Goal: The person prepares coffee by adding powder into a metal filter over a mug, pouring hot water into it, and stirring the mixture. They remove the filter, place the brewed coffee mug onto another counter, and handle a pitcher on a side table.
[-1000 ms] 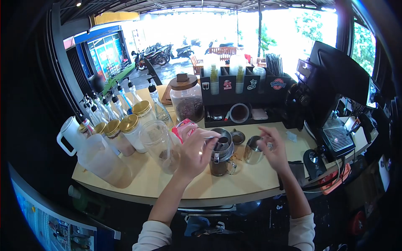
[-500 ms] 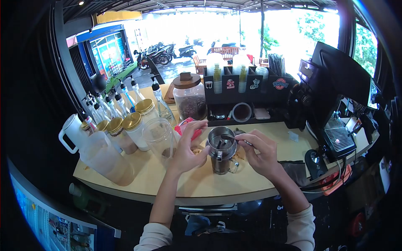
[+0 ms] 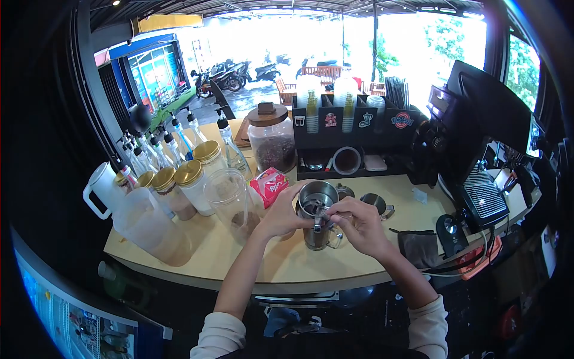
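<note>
A round metal dripper (image 3: 318, 192) sits on top of a glass mug (image 3: 315, 240) with dark liquid near the counter's front. My left hand (image 3: 284, 214) is wrapped against the dripper's left side, thumb at its front. Pinched in my right hand (image 3: 357, 222) is a small metal spoon, its end inside the dripper. The spoon is mostly hidden by the fingers. Right of the dripper stands a metal pitcher (image 3: 373, 202), and a small metal lid (image 3: 344, 191) lies behind. A red packet (image 3: 270, 185) is behind my left hand.
Left are a clear jar (image 3: 227, 194), gold-lidded jars (image 3: 189, 173), a plastic pitcher (image 3: 143, 222) and pump bottles (image 3: 232, 143). A bean jar (image 3: 271, 140) and black cup organizer (image 3: 329, 134) stand behind. A dark cloth (image 3: 418, 247) and espresso machine (image 3: 484, 191) are right.
My left hand has moved from beside the dripper onto its side. My right hand came from the metal pitcher to the dripper, now with the spoon lower inside it.
</note>
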Available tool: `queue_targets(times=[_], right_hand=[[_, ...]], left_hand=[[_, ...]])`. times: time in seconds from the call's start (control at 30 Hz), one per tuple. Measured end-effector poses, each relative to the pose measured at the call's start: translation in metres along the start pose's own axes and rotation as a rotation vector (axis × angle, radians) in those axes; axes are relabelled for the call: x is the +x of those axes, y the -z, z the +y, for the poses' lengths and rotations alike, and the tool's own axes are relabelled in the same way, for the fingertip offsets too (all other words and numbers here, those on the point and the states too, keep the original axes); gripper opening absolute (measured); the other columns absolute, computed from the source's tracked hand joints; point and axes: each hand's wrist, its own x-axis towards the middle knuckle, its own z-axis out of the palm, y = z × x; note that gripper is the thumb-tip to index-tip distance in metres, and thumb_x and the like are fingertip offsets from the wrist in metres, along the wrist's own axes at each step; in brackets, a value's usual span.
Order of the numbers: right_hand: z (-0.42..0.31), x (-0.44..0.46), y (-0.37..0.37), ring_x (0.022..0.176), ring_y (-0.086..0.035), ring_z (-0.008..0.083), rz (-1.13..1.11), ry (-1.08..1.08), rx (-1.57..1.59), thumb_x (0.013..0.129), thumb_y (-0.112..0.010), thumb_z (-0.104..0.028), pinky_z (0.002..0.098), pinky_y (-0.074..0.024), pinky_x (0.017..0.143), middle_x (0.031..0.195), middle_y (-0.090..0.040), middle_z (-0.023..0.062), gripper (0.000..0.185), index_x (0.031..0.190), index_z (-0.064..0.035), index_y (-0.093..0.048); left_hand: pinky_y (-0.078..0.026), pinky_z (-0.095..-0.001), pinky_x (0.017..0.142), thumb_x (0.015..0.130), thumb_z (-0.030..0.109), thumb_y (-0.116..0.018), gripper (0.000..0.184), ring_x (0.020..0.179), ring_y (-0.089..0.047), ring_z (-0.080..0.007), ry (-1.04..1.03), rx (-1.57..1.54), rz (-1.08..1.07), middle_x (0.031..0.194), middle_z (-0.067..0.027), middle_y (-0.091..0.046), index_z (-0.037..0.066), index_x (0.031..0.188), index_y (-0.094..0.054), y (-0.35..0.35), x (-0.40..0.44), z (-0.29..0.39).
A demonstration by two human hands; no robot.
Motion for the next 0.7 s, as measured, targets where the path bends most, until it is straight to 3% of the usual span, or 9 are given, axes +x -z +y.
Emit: queue_targets(times=[0.07,0.13,0.33,0.47,0.7], right_hand=[[0.001,0.000,0.001,0.077,-0.064,0.0187,0.000,-0.034,0.097,0.087,-0.062,-0.001,0.0288,-0.0490,0.068,0.088,-0.063,0.0106,0.014,0.101,-0.0009,-0.062],[0.000,0.000,0.003,0.078,-0.064,0.0184,0.135,-0.128,0.059,0.088,-0.061,-0.002,0.0290,-0.0488,0.071,0.089,-0.064,0.0111,0.010,0.097,0.0003,-0.060],[-0.006,0.000,0.005,0.080,-0.063,0.0159,0.044,-0.116,0.072,0.091,-0.057,-0.004,0.0285,-0.0490,0.074,0.087,-0.063,0.0098,0.009,0.100,-0.0001,-0.058],[-0.004,0.006,0.008,0.082,-0.062,0.0141,0.132,-0.210,0.240,0.093,-0.055,-0.005,0.0289,-0.0486,0.074,0.087,-0.062,0.0090,0.010,0.100,0.0000,-0.058],[-0.004,0.025,0.044,0.078,-0.058,0.0118,-0.168,-0.249,0.219,0.095,-0.051,-0.011,0.0275,-0.0464,0.074,0.082,-0.060,0.0076,0.015,0.099,0.0003,-0.059]], left_hand=[[-0.036,-0.0370,0.107,0.052,0.015,-0.084,0.084,0.119,-0.053,-0.0241,-0.024,0.011,0.022,0.125,-0.0097,-0.058,0.007,0.129,-0.051,-0.002,-0.002,0.004],[-0.034,-0.0375,0.107,0.051,0.015,-0.084,0.085,0.119,-0.052,-0.0249,-0.047,0.020,0.043,0.125,-0.0089,-0.057,0.008,0.130,-0.051,-0.002,-0.003,0.006],[-0.029,-0.0401,0.110,0.050,0.013,-0.083,0.087,0.122,-0.049,-0.0278,-0.208,0.166,0.083,0.126,-0.0070,-0.057,0.012,0.130,-0.049,-0.001,-0.001,0.013],[-0.026,-0.0427,0.111,0.052,0.014,-0.083,0.086,0.123,-0.049,-0.0261,-0.327,0.230,0.130,0.129,-0.0063,-0.055,0.013,0.130,-0.049,-0.002,0.000,0.015],[-0.019,-0.0510,0.113,0.054,0.016,-0.082,0.088,0.128,-0.047,-0.0237,-0.305,0.448,0.088,0.132,-0.0037,-0.054,0.018,0.134,-0.045,0.009,-0.001,0.026]])
